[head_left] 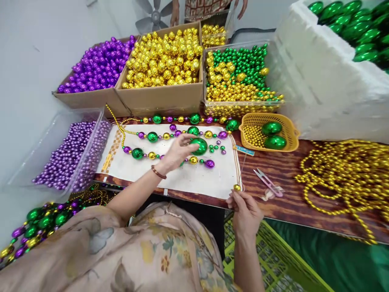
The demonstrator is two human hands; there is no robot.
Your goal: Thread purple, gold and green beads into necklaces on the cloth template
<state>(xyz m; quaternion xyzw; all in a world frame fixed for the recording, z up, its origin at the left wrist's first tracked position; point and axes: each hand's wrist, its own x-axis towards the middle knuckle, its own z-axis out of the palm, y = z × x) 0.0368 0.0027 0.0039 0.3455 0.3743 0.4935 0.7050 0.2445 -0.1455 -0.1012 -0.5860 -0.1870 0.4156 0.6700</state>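
Three rows of beads already lie on the white cloth (194, 178) at the desk's near edge. The left hand (176, 154) closes its fingertips on a large green ball (199, 146); the right hand (244, 211) pinches the string below a small gold bead (237, 187). Full bead boxes (161, 97) line the far edge.

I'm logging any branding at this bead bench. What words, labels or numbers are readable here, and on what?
No text can be read in this view.
Small blue tag beside the yellow basket: printing, if any, too small and blurred.
White mat under the bead strands: its left edge has a gold checker band with marks too blurred to read.
Cardboard boxes and white foam box: no lettering shows.
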